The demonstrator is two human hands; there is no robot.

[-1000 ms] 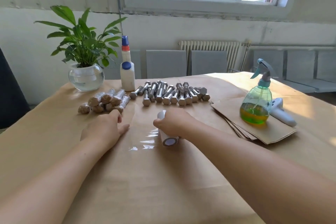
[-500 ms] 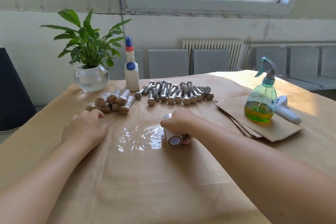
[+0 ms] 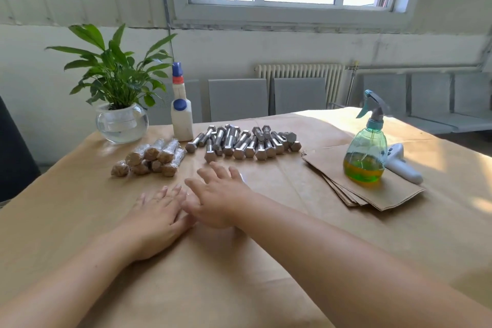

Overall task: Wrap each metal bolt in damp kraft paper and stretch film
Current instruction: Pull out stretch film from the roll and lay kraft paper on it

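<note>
Nearest, at about 7 o'clock from the middle of the table (image 3: pixel 80 208), the left hand (image 3: pixel 157 218) lies flat with fingers straight and together, pressing down. Just beside it, toward 1 o'clock, the right hand (image 3: pixel 218 200) hovers or rests with fingers spread and loose, gripping nothing. A faint shine between and beyond the fingers looks like a sheet of film (image 3: pixel 241 177) (hard to be sure, since the hands cover most of it). To do this step well, I judge the film should be smoothed flat from the centre outward, one palm pinning it so it does not cling to itself.

Farther off, at 11 o'clock, sits the pile of wrapped bolts (image 3: pixel 151 157). At 12 o'clock the bare bolts (image 3: pixel 245 142) lie in a row, untouched. At 2 o'clock a stack of brown paper (image 3: pixel 372 192) carries a green spray bottle (image 3: pixel 366 152), a white handheld device (image 3: pixel 402 165) touching its right side. Behind stand a white bottle (image 3: pixel 182 114) and a potted plant (image 3: pixel 117 88).

No readable writing or brand shows on anything.
</note>
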